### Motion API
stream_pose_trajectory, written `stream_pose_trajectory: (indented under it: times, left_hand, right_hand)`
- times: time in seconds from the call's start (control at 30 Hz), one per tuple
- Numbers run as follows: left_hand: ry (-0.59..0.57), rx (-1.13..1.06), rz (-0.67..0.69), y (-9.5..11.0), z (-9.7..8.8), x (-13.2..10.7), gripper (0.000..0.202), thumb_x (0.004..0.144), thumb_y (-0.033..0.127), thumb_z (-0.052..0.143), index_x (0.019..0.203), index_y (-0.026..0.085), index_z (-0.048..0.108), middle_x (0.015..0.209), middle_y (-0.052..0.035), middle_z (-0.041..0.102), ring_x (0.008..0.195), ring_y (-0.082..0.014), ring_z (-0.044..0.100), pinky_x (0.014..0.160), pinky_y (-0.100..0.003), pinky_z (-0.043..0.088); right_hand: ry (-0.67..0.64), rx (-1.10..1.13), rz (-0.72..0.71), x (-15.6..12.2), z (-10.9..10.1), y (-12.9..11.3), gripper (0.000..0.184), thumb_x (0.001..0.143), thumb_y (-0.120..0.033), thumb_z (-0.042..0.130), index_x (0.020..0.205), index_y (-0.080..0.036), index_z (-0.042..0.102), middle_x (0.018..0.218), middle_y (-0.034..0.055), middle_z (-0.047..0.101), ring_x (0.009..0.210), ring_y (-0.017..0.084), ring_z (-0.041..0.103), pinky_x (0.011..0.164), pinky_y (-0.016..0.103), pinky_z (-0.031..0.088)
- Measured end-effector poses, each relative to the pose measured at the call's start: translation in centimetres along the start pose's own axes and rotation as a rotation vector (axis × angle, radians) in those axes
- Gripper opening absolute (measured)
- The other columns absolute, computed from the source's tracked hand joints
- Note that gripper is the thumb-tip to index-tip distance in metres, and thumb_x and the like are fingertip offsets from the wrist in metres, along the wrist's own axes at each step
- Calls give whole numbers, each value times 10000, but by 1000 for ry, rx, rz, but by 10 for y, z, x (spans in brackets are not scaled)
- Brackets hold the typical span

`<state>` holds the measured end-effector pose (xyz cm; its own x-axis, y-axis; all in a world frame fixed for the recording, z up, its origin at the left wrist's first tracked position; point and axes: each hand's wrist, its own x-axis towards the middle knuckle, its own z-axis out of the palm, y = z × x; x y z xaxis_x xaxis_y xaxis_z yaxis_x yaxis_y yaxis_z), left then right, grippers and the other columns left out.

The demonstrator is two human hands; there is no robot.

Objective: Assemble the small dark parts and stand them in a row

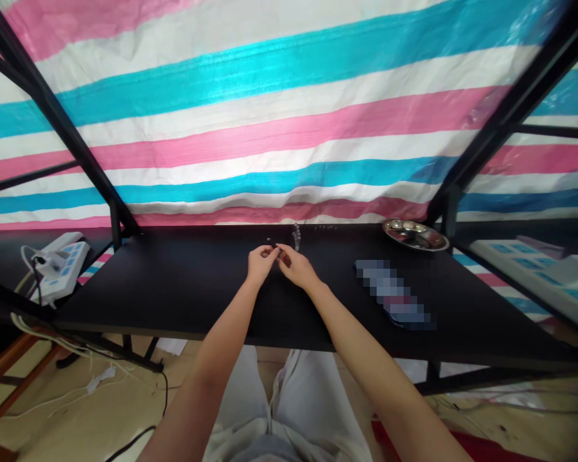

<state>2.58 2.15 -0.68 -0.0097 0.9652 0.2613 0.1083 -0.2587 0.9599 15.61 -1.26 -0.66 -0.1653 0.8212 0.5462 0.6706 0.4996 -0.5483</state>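
My left hand (261, 262) and my right hand (293, 265) meet over the middle of the black table (183, 289), fingers pinched together. Between the fingertips sits a tiny dark item (273, 244), too small to name. Just beyond the right hand a short string of clear beads (297, 236) stands or hangs near the table's far edge. A few small dark bits (325, 227) lie further back.
A round metal dish (415, 234) with small pieces sits at the back right. A flat blurred object (395, 294) lies right of my hands. A white power strip (60, 262) with cables rests at the left. Black frame posts flank the table; a striped tarp hangs behind.
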Motion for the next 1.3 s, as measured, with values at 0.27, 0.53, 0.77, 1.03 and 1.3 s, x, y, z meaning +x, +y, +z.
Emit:
stream_pose_trajectory:
  times: [0.27, 0.53, 0.77, 1.03, 1.3]
  left_hand:
    - [346, 607, -113, 2, -107, 42, 223, 700, 339, 584, 801, 154, 658, 793, -59, 673, 762, -169, 614, 733, -257, 443]
    - [259, 962, -229, -2, -152, 42, 192, 713, 361, 556, 786, 207, 645, 878, -43, 674, 880, -226, 601, 800, -338, 384]
    - [252, 1002, -277, -7, -153, 42, 160, 682, 346, 569, 751, 214, 627, 877, -44, 676, 892, -240, 595, 809, -355, 362]
    - [282, 995, -376, -5, -152, 44, 170, 664, 348, 590, 768, 224, 642, 908, -58, 677, 944, -258, 584, 827, -371, 345]
    - [251, 989, -419, 0, -152, 47, 183, 645, 374, 621, 753, 227, 635, 919, -54, 676, 956, -264, 581, 853, -386, 329]
  right_hand:
    - [13, -36, 90, 1, -2, 2, 379, 806, -256, 434, 1169, -184, 517, 756, 16, 609, 632, 128, 546, 648, 254, 442]
    - [51, -44, 109, 1, -3, 0, 353, 812, -269, 422, 1125, -181, 560, 744, 22, 615, 629, 133, 547, 652, 260, 441]
    - [90, -51, 104, 1, -3, 0, 321, 816, -280, 401, 1061, -188, 587, 719, 23, 611, 613, 138, 550, 646, 263, 444]
    - [248, -86, 228, 2, -4, -5, 232, 807, -280, 402, 972, -194, 540, 771, 40, 625, 649, 156, 574, 634, 263, 419]
    - [307, -292, 602, 5, -16, 14, 194, 768, -214, 425, 942, -166, 497, 754, 88, 614, 687, 215, 567, 617, 307, 377]
